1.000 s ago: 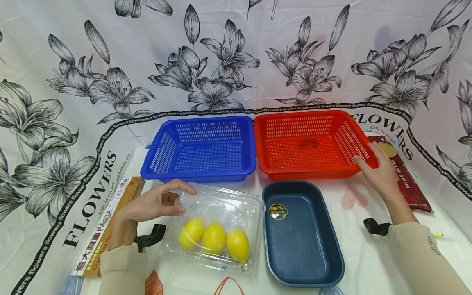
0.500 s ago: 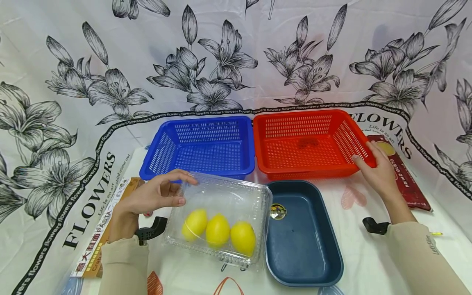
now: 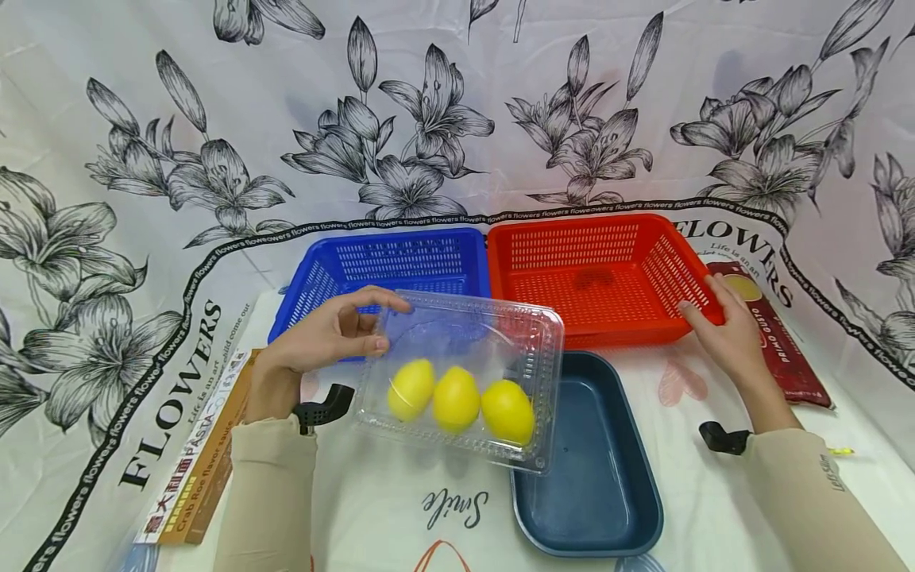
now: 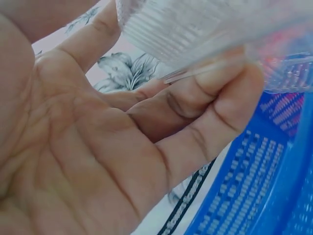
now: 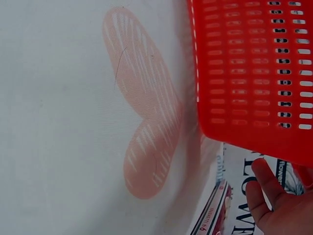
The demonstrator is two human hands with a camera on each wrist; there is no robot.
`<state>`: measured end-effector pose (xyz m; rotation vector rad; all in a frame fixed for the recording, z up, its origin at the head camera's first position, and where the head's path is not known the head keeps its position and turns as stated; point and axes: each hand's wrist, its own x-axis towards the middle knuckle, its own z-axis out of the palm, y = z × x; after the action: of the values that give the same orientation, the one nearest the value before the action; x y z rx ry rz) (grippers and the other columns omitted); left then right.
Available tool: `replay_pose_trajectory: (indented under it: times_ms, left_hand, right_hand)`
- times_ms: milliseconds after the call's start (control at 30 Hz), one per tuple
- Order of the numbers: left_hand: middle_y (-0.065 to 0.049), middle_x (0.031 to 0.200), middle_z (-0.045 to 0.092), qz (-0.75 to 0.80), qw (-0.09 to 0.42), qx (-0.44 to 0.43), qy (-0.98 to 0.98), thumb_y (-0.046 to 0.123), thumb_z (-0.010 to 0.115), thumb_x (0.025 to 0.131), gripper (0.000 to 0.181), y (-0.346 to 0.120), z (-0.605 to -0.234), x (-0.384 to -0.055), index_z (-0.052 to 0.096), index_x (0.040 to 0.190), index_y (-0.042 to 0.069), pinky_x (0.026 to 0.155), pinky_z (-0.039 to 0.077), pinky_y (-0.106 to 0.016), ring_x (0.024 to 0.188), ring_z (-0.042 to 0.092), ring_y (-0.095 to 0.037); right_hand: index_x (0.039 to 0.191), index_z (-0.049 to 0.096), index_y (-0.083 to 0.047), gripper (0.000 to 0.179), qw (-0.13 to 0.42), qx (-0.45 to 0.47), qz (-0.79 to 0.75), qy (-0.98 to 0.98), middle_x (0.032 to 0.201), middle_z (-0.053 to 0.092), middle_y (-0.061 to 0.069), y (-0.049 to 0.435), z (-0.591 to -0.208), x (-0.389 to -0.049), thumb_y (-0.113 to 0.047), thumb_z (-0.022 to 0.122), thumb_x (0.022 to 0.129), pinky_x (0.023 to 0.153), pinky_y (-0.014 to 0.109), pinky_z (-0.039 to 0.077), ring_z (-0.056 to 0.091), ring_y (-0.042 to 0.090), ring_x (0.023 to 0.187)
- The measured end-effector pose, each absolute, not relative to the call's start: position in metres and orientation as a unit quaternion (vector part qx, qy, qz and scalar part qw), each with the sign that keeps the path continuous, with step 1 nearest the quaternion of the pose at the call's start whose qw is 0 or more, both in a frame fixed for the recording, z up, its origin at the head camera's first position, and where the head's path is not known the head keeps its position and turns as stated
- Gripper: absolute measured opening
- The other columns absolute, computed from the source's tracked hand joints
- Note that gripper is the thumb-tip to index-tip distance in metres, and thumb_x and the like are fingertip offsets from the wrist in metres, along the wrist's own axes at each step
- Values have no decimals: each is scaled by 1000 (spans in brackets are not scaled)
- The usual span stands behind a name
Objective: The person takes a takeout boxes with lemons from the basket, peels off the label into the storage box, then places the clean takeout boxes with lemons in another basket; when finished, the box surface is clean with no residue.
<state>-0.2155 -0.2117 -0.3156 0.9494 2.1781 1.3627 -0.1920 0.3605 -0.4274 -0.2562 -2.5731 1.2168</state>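
My left hand (image 3: 322, 330) pinches the left edge of a clear plastic clamshell box (image 3: 465, 330) between thumb and fingers. Inside it, three yellow lemons (image 3: 456, 399) lie in a row along the near side. The box hangs tilted above the table, overlapping the blue basket (image 3: 382, 246) and a dark blue tray (image 3: 586, 508) in the head view. In the left wrist view, the clear plastic (image 4: 171, 34) crosses over the curled fingers. At the red basket (image 3: 615, 306), my right hand (image 3: 729, 334) holds the right rim, thumb inside and fingers outside.
Left of the blue basket lies a long pasta box (image 3: 203, 469). A dark red packet (image 3: 779, 349) lies beyond the right hand. Both baskets stand side by side against a flower-printed cloth (image 3: 429, 119). The tray sits in front of the red basket.
My left hand has lifted the clear box with the lemons off the table, moving it up and rightward over the tray's far left part. The right hand has stayed on the red basket's rim.
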Motion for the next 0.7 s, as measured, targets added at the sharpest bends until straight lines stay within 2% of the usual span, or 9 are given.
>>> replay_pose_trajectory:
  times_ms: [33, 100, 167, 200, 267, 333, 500, 700]
  left_hand:
    - [0, 125, 59, 489, 199, 342, 777, 8, 68, 97, 48, -208, -314, -218, 54, 142, 12, 68, 51, -26, 70, 52, -14]
    - [-2, 105, 62, 489, 196, 349, 775, 8, 68, 97, 48, -200, -311, -225, 53, 143, 11, 66, 50, -27, 66, 50, -15]
    - [-3, 101, 65, 490, 197, 349, 774, 8, 67, 97, 48, -192, -308, -230, 53, 143, 11, 67, 50, -28, 68, 51, -17]
    - [-2, 110, 66, 492, 198, 347, 774, 8, 67, 98, 48, -188, -307, -233, 53, 143, 11, 69, 52, -28, 69, 52, -18]
    - [-6, 106, 67, 492, 200, 342, 775, 9, 68, 98, 48, -180, -305, -239, 53, 144, 11, 71, 53, -28, 71, 54, -20]
    - [-7, 124, 64, 493, 203, 334, 777, 10, 68, 97, 49, -171, -302, -245, 54, 144, 11, 74, 56, -28, 75, 57, -21]
    - [-4, 142, 56, 489, 197, 325, 785, 10, 70, 96, 49, -152, -297, -258, 56, 143, 11, 79, 59, -31, 75, 63, -22]
    - [-1, 149, 53, 493, 189, 307, 792, 11, 71, 95, 48, -134, -295, -272, 58, 142, 14, 84, 59, -33, 81, 67, -25]
  right_hand:
    - [163, 23, -15, 74, 140, -89, 423, -891, 173, 15, 8, 361, -427, -192, -44, 54, 101, 119, 73, 18, 14, 44, 157]
    - [163, 22, -16, 75, 135, -90, 425, -890, 173, 13, 8, 361, -428, -191, -44, 53, 101, 117, 75, 19, 13, 44, 157]
    - [164, 22, -16, 75, 133, -91, 427, -890, 173, 13, 7, 361, -428, -191, -44, 53, 101, 117, 75, 19, 12, 44, 157]
    - [164, 21, -17, 75, 133, -91, 427, -890, 173, 13, 7, 361, -428, -191, -45, 53, 101, 117, 76, 18, 12, 44, 157]
    - [164, 21, -17, 75, 134, -92, 427, -889, 173, 13, 7, 361, -428, -191, -45, 53, 101, 117, 75, 17, 12, 43, 158]
    - [164, 21, -17, 75, 135, -93, 428, -889, 173, 12, 6, 362, -427, -192, -45, 53, 102, 118, 75, 16, 11, 42, 158]
    - [163, 23, -15, 74, 141, -91, 427, -888, 173, 14, 7, 362, -427, -192, -43, 54, 102, 120, 74, 12, 12, 41, 158]
    - [162, 26, -12, 72, 155, -83, 428, -886, 172, 17, 10, 360, -428, -193, -38, 55, 102, 120, 73, 12, 14, 42, 157]
